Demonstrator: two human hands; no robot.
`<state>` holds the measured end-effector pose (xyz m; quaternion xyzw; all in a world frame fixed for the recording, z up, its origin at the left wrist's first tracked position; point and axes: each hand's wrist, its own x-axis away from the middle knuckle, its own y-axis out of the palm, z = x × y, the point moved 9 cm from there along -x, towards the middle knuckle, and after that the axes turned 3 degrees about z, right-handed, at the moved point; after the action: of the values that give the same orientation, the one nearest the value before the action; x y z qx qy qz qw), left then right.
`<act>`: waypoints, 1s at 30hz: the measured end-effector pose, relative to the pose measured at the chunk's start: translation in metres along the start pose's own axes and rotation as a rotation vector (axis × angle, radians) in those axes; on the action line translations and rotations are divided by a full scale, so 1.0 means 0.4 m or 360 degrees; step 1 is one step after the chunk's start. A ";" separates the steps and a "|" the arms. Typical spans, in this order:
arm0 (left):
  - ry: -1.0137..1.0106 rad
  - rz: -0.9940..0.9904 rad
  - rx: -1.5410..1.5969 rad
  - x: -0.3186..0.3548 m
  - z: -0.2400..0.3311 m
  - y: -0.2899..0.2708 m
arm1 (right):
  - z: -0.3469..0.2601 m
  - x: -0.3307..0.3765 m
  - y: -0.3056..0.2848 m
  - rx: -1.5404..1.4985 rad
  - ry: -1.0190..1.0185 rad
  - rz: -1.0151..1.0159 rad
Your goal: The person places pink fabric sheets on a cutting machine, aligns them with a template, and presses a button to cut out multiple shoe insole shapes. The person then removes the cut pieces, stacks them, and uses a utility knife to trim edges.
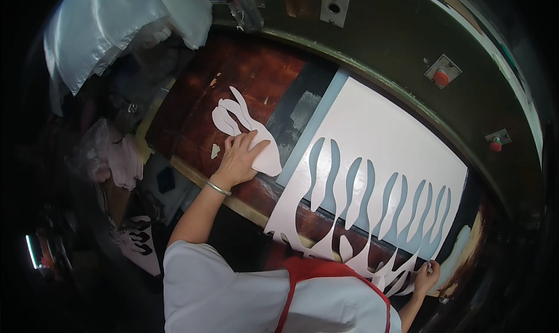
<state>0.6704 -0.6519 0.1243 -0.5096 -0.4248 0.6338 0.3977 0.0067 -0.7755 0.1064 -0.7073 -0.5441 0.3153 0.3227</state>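
Observation:
My left hand [237, 158] lies over a small stack of pale pink cut pieces [269, 158], its thumb and fingers gripping across them. Their long curved lobes fan out beyond my fingertips, over a reddish-brown board. To the right is a large pale pink sheet [390, 135] with rows of wavy cut-outs, and blue-grey shows through several of the slots. The sheet's near part is cut into thin strips that hang by my body. At its near right corner my right hand [427, 277] is closed in a pinch on the sheet's edge; the fingertips are partly hidden.
Beyond the sheet runs a dark green machine beam with red buttons [441, 78]. The reddish-brown board [198, 112] has a pale scrap [215, 151] on it. At far left hang whitish plastic bags [110, 30]. Below them are bundled pink pieces [124, 161] and a cut-out offcut [138, 245].

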 end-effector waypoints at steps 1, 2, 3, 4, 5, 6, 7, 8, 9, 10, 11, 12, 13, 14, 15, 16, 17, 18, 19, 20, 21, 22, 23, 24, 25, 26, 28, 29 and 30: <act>-0.0095 -0.0121 -0.0014 -0.004 0.000 0.008 | 0.021 -0.008 -0.022 0.0177 0.0000 0.0092; -0.0169 -0.0180 -0.0022 -0.006 0.005 0.005 | 0.035 -0.013 -0.044 0.0304 -0.0046 0.0152; -0.0244 -0.0252 -0.0018 -0.008 0.009 0.005 | 0.055 -0.019 -0.060 0.0434 -0.0047 0.0211; -0.0288 -0.0400 -0.0015 -0.006 0.016 0.012 | 0.076 -0.021 -0.079 0.0598 -0.0047 0.0264; -0.0315 -0.0477 -0.0122 -0.008 0.021 0.007 | 0.101 -0.023 -0.090 0.0702 -0.0022 0.0297; -0.0336 -0.0567 -0.0214 -0.009 0.025 0.002 | 0.127 -0.024 -0.102 0.0843 0.0007 0.0340; -0.0395 -0.0731 -0.0298 -0.006 0.027 0.010 | 0.147 -0.022 -0.116 0.1008 0.0007 0.0424; -0.0338 -0.0741 -0.0491 -0.021 0.040 -0.001 | 0.179 -0.021 -0.123 0.1003 0.0065 0.0459; -0.0324 -0.0624 -0.0262 -0.049 0.069 -0.012 | 0.205 -0.018 -0.133 0.1029 0.0096 0.0532; -0.0332 -0.0564 -0.0046 -0.077 0.098 -0.011 | 0.229 -0.012 -0.145 0.1081 0.0125 0.0635; -0.0299 -0.0446 0.0168 -0.114 0.139 -0.009 | 0.257 -0.016 -0.137 0.0977 0.0124 0.0569; -0.0100 -0.0201 0.0414 -0.157 0.206 -0.018 | 0.282 -0.019 -0.133 0.0900 0.0125 0.0547; -0.0013 -0.0168 0.0416 -0.192 0.261 0.009 | 0.309 -0.023 -0.131 0.0804 0.0159 0.0503; -0.0030 -0.0185 0.0367 -0.230 0.297 0.048 | 0.319 -0.026 -0.137 0.0688 0.0095 0.0528; 0.0040 -0.0097 0.0336 -0.273 0.341 0.073 | 0.340 -0.033 -0.135 0.0536 0.0121 0.0475; -0.0019 -0.0078 0.0314 -0.312 0.358 0.105 | 0.340 -0.039 -0.140 0.0560 0.0037 0.0457; -0.0071 -0.0081 0.0291 -0.344 0.368 0.134 | 0.342 -0.045 -0.140 0.0566 -0.0015 0.0403; -0.0117 -0.0099 0.0237 -0.365 0.374 0.159 | 0.339 -0.050 -0.143 0.0528 -0.0085 0.0382; -0.0060 -0.0040 0.0132 -0.371 0.390 0.166 | 0.321 -0.051 -0.148 0.0497 -0.0243 0.0377; -0.0047 -0.0037 0.0032 -0.366 0.399 0.176 | 0.323 -0.054 -0.147 0.0456 -0.0262 0.0335; -0.0075 -0.0078 -0.0075 -0.348 0.398 0.185 | 0.307 -0.053 -0.155 0.0406 -0.0391 0.0354; -0.0052 -0.0057 -0.0089 -0.320 0.408 0.182 | 0.307 -0.055 -0.157 0.0296 -0.0414 0.0332; -0.0052 -0.0073 -0.0119 -0.281 0.419 0.182 | 0.321 -0.060 -0.166 0.0182 -0.0335 0.0321; -0.0079 -0.0112 -0.0158 -0.235 0.429 0.181 | 0.332 -0.066 -0.170 0.0059 -0.0273 0.0293; -0.0048 -0.0053 -0.0203 -0.193 0.447 0.164 | 0.342 -0.072 -0.169 -0.0058 -0.0202 0.0214; -0.0005 -0.0025 -0.0227 -0.155 0.464 0.149 | 0.354 -0.078 -0.178 -0.0365 -0.0109 0.0210; -0.0040 -0.0081 -0.0190 -0.100 0.476 0.139 | 0.370 -0.082 -0.173 -0.0797 0.0148 0.0122; -0.0048 -0.0097 -0.0177 -0.082 0.481 0.135 | 0.377 -0.078 -0.170 -0.0978 0.0341 0.0136; -0.0079 -0.0101 -0.0089 -0.070 0.484 0.132 | 0.350 -0.072 -0.167 -0.1000 0.0338 0.0126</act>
<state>0.4807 -0.7208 0.1063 -0.4910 -0.4681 0.6212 0.3924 -0.1490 -0.7745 0.0794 -0.8217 -0.5503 0.0690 0.1311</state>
